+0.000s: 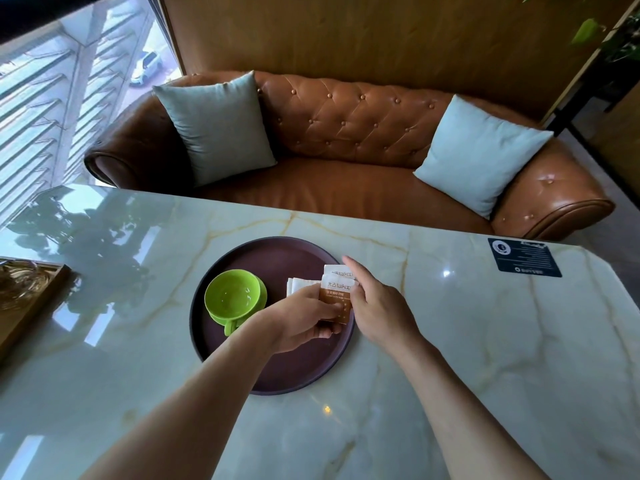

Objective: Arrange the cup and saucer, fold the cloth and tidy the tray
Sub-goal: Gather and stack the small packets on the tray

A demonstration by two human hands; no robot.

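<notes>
Left grip (304, 320) pinches sugar packets (337, 292); green cup (230, 299) beside, on tray (263, 375).

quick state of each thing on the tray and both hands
green cup: upright, empty, on its saucer
tray: flat on the table
sugar packets: sealed, two overlapping
white cloth: folded, under the packets
left hand: pinches the front packet
right hand: open, forefinger extended
</notes>
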